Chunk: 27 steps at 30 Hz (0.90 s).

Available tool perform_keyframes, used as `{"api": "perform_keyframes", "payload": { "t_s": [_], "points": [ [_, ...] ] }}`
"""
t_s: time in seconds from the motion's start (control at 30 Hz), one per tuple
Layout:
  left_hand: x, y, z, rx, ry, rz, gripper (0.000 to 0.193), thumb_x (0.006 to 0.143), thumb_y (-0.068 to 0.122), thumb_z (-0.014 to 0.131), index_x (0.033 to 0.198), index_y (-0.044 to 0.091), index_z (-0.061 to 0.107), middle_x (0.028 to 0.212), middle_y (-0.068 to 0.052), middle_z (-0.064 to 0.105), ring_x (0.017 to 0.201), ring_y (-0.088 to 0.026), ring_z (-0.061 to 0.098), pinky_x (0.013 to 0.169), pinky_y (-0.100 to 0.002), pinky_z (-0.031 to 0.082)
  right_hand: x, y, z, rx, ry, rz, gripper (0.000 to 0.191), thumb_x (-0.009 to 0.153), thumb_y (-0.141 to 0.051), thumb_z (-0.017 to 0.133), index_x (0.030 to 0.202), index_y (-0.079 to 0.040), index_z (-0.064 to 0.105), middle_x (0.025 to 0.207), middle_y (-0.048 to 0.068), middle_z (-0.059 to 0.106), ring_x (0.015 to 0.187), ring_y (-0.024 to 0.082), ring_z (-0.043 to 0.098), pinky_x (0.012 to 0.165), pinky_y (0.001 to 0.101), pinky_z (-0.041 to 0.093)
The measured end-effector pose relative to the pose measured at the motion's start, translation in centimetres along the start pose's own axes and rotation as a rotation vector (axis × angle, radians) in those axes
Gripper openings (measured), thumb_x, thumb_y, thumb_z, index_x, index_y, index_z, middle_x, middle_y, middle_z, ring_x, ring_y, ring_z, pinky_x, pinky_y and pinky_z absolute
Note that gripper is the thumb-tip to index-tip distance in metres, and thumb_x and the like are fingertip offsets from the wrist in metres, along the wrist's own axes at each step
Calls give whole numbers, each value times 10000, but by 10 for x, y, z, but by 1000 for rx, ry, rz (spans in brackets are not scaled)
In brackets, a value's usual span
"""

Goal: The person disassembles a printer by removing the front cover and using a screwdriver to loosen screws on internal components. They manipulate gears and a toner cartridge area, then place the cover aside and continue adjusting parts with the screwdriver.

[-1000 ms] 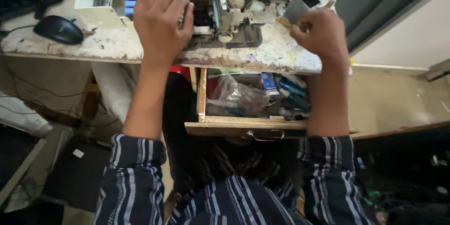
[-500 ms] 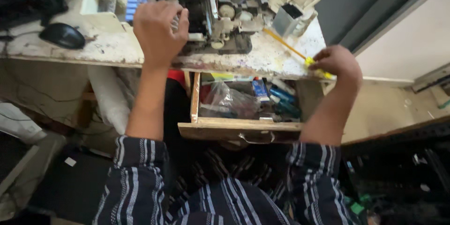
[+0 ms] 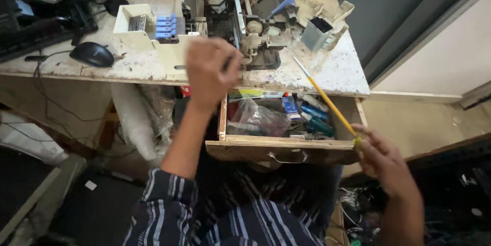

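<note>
My left hand (image 3: 209, 71) rests on the front of a dismantled printer mechanism (image 3: 240, 15) at the near edge of a stained workbench (image 3: 332, 72); its fingers curl over a part I cannot make out. My right hand (image 3: 382, 160) is low at the right, off the bench, shut on the handle of a long yellow screwdriver (image 3: 327, 100). The shaft slants up and left, and its tip lies over the bench top near the mechanism. An open wooden drawer (image 3: 281, 148) sits between my arms.
The drawer holds a clear plastic bag (image 3: 255, 118) and blue cartridges (image 3: 314, 118). A black mouse (image 3: 92, 54) and a keyboard (image 3: 30, 41) lie at the left. A grey plastic housing (image 3: 319, 33) stands at the right of the mechanism. Cables tangle at the back left.
My right hand has come off the bench, drawing down and right with the yellow screwdriver. My left hand stays at the mechanism's front. The view has tilted, showing more of the drawer.
</note>
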<state>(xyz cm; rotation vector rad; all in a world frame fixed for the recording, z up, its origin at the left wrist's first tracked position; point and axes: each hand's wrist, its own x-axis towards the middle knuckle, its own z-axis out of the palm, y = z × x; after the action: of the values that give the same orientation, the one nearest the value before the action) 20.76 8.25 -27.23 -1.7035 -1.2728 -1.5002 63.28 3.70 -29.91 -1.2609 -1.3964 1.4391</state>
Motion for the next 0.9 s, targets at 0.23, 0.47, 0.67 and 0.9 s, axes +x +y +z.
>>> {"api": "perform_keyframes", "payload": {
  "t_s": [0.23,0.47,0.67,0.9],
  "points": [
    [-41,17,27,-697,-317,-637,139,942,207,726,992,88,777,753,-12,726,654,-147,654,607,-282,515,-26,44,87,98,-122,-84,503,1002,-128,512,1498,-48,513,680,-36,459,504,58,393,437,206,309],
    [-37,14,-9,-193,-62,-245,205,906,172,788,1077,78,722,1031,-76,708,883,-258,703,762,-343,561,-13,49,126,63,-91,-264,494,1021,-97,485,1503,11,491,686,-29,492,522,48,394,470,201,332],
    [-19,12,-11,-53,-66,-190,411,874,261,829,1214,81,683,1173,-87,693,977,-325,707,797,-393,569,-9,50,127,60,-116,-305,476,1030,-84,483,1493,28,501,686,-23,487,527,44,394,481,199,340],
    [-14,12,3,-38,-133,-180,452,830,262,854,1224,108,694,1192,-61,704,973,-319,716,782,-405,562,-16,53,133,44,-127,-291,483,1023,-83,479,1494,20,500,695,-27,488,518,45,389,479,198,339]
  ]
}}
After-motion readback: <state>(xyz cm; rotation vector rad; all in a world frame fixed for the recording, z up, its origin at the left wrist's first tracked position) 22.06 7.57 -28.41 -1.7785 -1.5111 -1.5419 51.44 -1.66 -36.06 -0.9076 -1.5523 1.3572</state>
